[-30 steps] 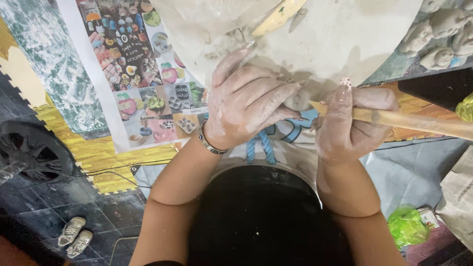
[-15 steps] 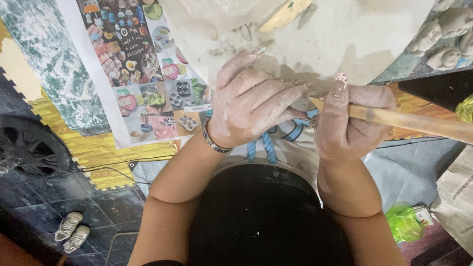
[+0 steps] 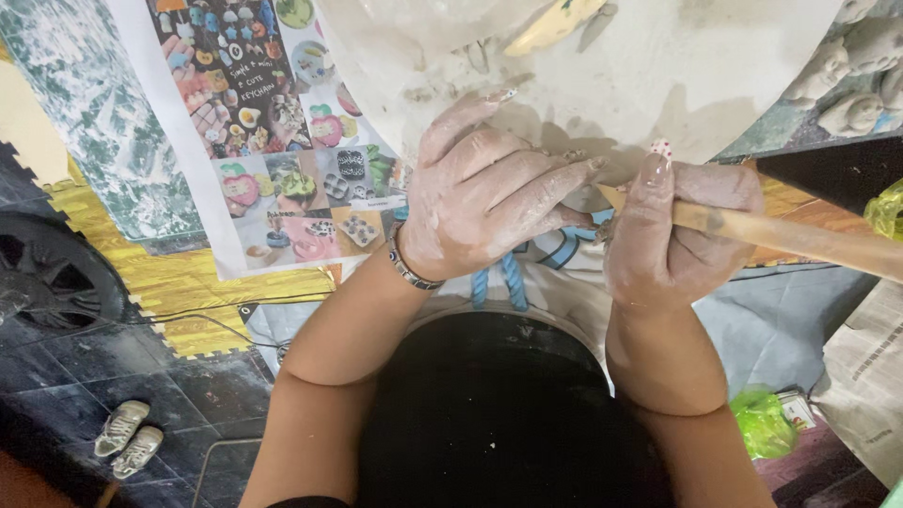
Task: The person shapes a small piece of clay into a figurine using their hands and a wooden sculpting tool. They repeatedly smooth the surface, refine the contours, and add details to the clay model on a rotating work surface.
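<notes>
Gripping a long wooden tool (image 3: 781,233) that runs off to the right, the clay-smeared right hand (image 3: 673,230) has stayed closed around its handle. The left hand (image 3: 480,193), fingers together, still presses a small hidden clay piece beside the tool's tip, at the near edge of the pale round board (image 3: 658,66); little has shifted, so shaping continues.

Both hands clay-smeared: left hand (image 3: 480,202) wears metal link bracelet (image 3: 411,270) at wrist, right hand (image 3: 673,235) has spotted painted nails, bare forearms.

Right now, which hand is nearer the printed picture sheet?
Left. The left hand rests at the white board's edge just right of the picture sheet; the right hand, gripping the wooden stick, is farther right.
</notes>
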